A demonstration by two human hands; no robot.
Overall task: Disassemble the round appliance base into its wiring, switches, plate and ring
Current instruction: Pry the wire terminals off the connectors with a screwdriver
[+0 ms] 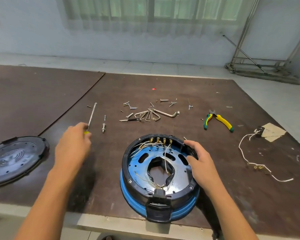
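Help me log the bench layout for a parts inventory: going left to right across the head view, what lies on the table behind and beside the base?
black round cover → screwdriver → long bolt → hex key set → pliers → loose white wiring

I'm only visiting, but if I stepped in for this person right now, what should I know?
Left hand grips the screwdriver, held off the base. Right hand rests on the right rim of the round base.
Done: the cover lies off to the left, loose wiring lies to the right, and removed screws lie beyond the base near the hex keys and pliers.
Left: white wires run to the switches at the far rim, and the blue plate sits inside the black ring, which shows screws.
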